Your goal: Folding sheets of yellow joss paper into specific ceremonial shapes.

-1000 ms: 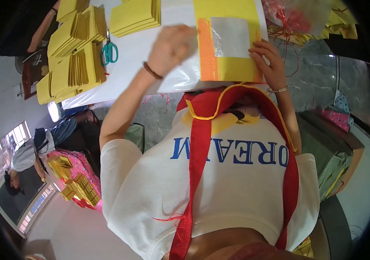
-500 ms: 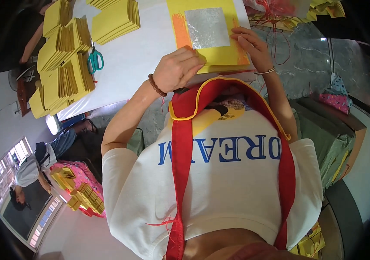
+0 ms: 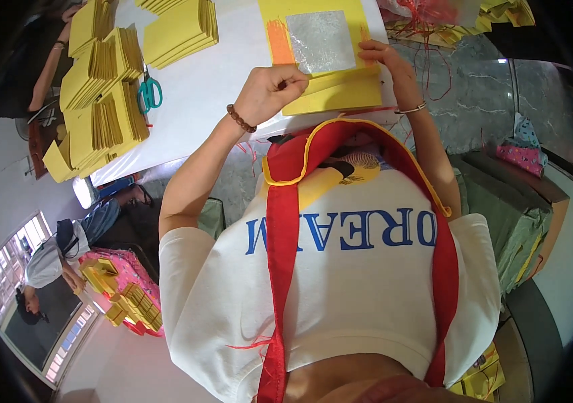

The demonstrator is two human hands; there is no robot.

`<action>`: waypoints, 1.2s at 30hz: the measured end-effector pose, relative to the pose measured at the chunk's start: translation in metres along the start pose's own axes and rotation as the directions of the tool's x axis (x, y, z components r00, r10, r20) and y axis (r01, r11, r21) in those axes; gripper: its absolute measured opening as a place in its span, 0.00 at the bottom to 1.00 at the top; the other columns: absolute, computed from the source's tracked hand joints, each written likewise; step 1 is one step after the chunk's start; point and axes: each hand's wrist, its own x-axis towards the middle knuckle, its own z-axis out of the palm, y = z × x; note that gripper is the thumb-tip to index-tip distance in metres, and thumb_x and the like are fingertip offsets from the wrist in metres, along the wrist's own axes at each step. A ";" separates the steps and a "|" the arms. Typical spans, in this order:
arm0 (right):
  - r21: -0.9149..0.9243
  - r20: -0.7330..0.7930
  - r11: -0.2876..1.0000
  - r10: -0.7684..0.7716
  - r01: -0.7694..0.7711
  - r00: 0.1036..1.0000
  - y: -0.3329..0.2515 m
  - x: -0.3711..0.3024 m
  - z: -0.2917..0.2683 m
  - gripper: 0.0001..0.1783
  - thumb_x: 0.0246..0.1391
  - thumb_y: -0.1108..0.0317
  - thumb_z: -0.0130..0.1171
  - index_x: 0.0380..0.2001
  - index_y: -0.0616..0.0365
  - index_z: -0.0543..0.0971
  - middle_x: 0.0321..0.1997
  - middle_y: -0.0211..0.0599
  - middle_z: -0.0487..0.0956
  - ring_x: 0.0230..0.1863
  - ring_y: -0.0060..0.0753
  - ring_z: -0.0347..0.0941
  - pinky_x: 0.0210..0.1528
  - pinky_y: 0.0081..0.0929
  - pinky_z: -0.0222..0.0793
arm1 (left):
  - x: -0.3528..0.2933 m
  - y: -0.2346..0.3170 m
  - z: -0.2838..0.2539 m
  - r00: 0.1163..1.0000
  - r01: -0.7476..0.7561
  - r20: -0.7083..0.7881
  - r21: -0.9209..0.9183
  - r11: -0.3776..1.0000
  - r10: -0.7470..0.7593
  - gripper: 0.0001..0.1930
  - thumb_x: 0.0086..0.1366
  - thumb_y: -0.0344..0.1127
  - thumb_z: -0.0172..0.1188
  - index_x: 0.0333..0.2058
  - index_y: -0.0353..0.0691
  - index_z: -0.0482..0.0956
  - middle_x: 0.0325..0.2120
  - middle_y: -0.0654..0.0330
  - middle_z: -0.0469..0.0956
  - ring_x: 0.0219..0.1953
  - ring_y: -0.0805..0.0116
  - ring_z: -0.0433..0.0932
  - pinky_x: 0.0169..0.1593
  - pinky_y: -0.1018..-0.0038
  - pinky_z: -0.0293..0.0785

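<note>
A yellow paper sheet (image 3: 340, 103) lies in front of me, with a silver square (image 3: 321, 41) at its centre and an orange patch (image 3: 278, 41) beside it. The sheet's near strip is bent along a crease just below the silver square. At the left end of that crease, my left hand (image 3: 272, 99) has its fingers curled closed on the paper. My right hand (image 3: 396, 72) rests at the sheet's right edge, its fingers stretched out over the paper.
Stacks of folded yellow paper (image 3: 102, 124) stand along the white table's (image 3: 196, 111) left side, with another stack (image 3: 182, 32) behind. Teal-handled scissors (image 3: 150, 94) lie beside them. Red strings (image 3: 427, 50) hang at the right. A co-worker's forearm (image 3: 48, 70) shows far left.
The sheet's near part has been bent along a line by the silver square, and its near edge reaches lower. My left hand has shifted slightly up and closed tighter; my right hand has barely moved.
</note>
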 end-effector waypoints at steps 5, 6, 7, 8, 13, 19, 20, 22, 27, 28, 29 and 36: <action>0.049 0.060 0.998 0.027 -0.030 0.998 0.006 -0.002 -0.007 0.26 0.60 0.55 0.34 0.42 0.65 0.75 0.55 0.38 0.66 0.57 0.32 0.59 0.61 0.28 0.49 | 0.008 0.001 -0.008 0.983 0.180 0.063 -0.171 0.969 -0.172 0.09 0.57 0.34 0.55 0.28 0.34 0.78 0.16 0.70 0.72 0.20 0.85 0.66 0.24 0.83 0.64; 0.063 0.088 0.998 0.006 -0.011 0.996 0.008 -0.002 -0.008 0.25 0.60 0.55 0.36 0.43 0.64 0.74 0.56 0.38 0.66 0.58 0.32 0.59 0.61 0.28 0.48 | 0.009 0.001 -0.010 0.983 0.181 0.065 -0.171 0.968 -0.173 0.09 0.57 0.34 0.55 0.28 0.34 0.78 0.16 0.70 0.72 0.20 0.85 0.66 0.24 0.83 0.64; 0.063 0.087 0.998 0.007 -0.012 0.996 0.009 -0.002 -0.010 0.25 0.60 0.55 0.36 0.43 0.64 0.74 0.56 0.38 0.66 0.58 0.32 0.59 0.61 0.28 0.48 | 0.009 0.002 -0.011 0.977 0.208 0.081 -0.208 0.956 -0.196 0.08 0.58 0.33 0.54 0.30 0.34 0.78 0.18 0.71 0.71 0.21 0.86 0.64 0.24 0.85 0.61; 0.063 0.120 0.998 -0.031 0.023 0.992 0.009 -0.003 -0.012 0.22 0.58 0.58 0.41 0.44 0.63 0.74 0.57 0.36 0.65 0.59 0.31 0.58 0.61 0.27 0.49 | 0.009 0.002 -0.012 0.971 0.236 0.097 -0.244 0.941 -0.218 0.08 0.60 0.33 0.54 0.31 0.35 0.78 0.19 0.72 0.71 0.21 0.87 0.63 0.24 0.87 0.58; -0.026 0.119 1.000 0.013 -0.010 0.993 0.016 -0.004 -0.011 0.17 0.50 0.68 0.54 0.45 0.59 0.74 0.58 0.33 0.63 0.58 0.28 0.59 0.59 0.26 0.52 | 0.008 0.006 -0.012 0.974 0.224 0.081 -0.270 0.936 -0.210 0.08 0.59 0.33 0.54 0.31 0.35 0.78 0.19 0.73 0.70 0.21 0.88 0.63 0.24 0.87 0.58; 0.055 0.142 0.998 -0.011 0.003 0.990 0.015 -0.001 -0.010 0.19 0.47 0.75 0.55 0.45 0.58 0.74 0.57 0.31 0.64 0.57 0.25 0.60 0.57 0.24 0.56 | 0.008 0.007 -0.014 0.967 0.247 0.120 -0.253 0.935 -0.223 0.08 0.59 0.32 0.54 0.32 0.34 0.79 0.20 0.71 0.72 0.22 0.87 0.65 0.25 0.87 0.60; 0.055 0.144 0.998 -0.017 0.009 0.990 0.014 -0.001 -0.011 0.19 0.47 0.75 0.55 0.45 0.57 0.74 0.57 0.31 0.64 0.57 0.26 0.60 0.57 0.24 0.56 | 0.008 0.006 -0.014 0.968 0.243 0.121 -0.255 0.936 -0.218 0.08 0.59 0.32 0.54 0.32 0.33 0.78 0.21 0.71 0.73 0.23 0.87 0.65 0.26 0.87 0.61; 0.055 0.144 0.998 -0.023 0.015 0.989 0.015 -0.002 -0.012 0.19 0.47 0.75 0.55 0.45 0.57 0.74 0.57 0.31 0.64 0.57 0.26 0.60 0.58 0.25 0.56 | 0.009 0.006 -0.013 0.968 0.243 0.125 -0.253 0.936 -0.218 0.08 0.58 0.32 0.54 0.32 0.33 0.78 0.21 0.71 0.73 0.23 0.87 0.66 0.27 0.87 0.62; 0.069 0.148 0.998 -0.024 0.013 0.989 0.015 -0.003 -0.012 0.20 0.47 0.75 0.54 0.46 0.57 0.73 0.57 0.32 0.65 0.58 0.27 0.60 0.58 0.25 0.56 | 0.008 0.008 -0.014 0.961 0.266 0.138 -0.236 0.935 -0.238 0.08 0.58 0.31 0.54 0.32 0.33 0.79 0.21 0.70 0.74 0.24 0.86 0.66 0.28 0.87 0.63; 0.069 0.150 0.997 -0.024 0.014 0.988 0.014 -0.003 -0.011 0.20 0.47 0.75 0.54 0.46 0.57 0.73 0.57 0.32 0.65 0.58 0.27 0.60 0.58 0.25 0.56 | 0.008 0.010 -0.015 0.956 0.282 0.152 -0.220 0.934 -0.253 0.08 0.58 0.32 0.54 0.32 0.33 0.79 0.21 0.71 0.74 0.24 0.86 0.67 0.28 0.87 0.63; 0.050 0.153 0.999 -0.027 0.019 0.988 0.012 -0.002 -0.011 0.19 0.48 0.75 0.54 0.46 0.57 0.73 0.57 0.32 0.65 0.58 0.26 0.60 0.58 0.25 0.56 | 0.008 0.012 -0.015 0.950 0.296 0.164 -0.202 0.933 -0.266 0.08 0.59 0.32 0.54 0.32 0.33 0.78 0.21 0.71 0.74 0.24 0.86 0.67 0.28 0.87 0.63; 0.071 0.107 0.996 0.050 -0.057 0.993 0.013 -0.003 -0.008 0.14 0.51 0.74 0.52 0.43 0.59 0.74 0.57 0.32 0.65 0.55 0.24 0.61 0.56 0.23 0.58 | -0.004 0.020 0.006 0.997 -0.071 -0.025 -0.084 0.994 0.069 0.12 0.57 0.37 0.56 0.39 0.39 0.76 0.24 0.64 0.72 0.24 0.78 0.69 0.28 0.81 0.66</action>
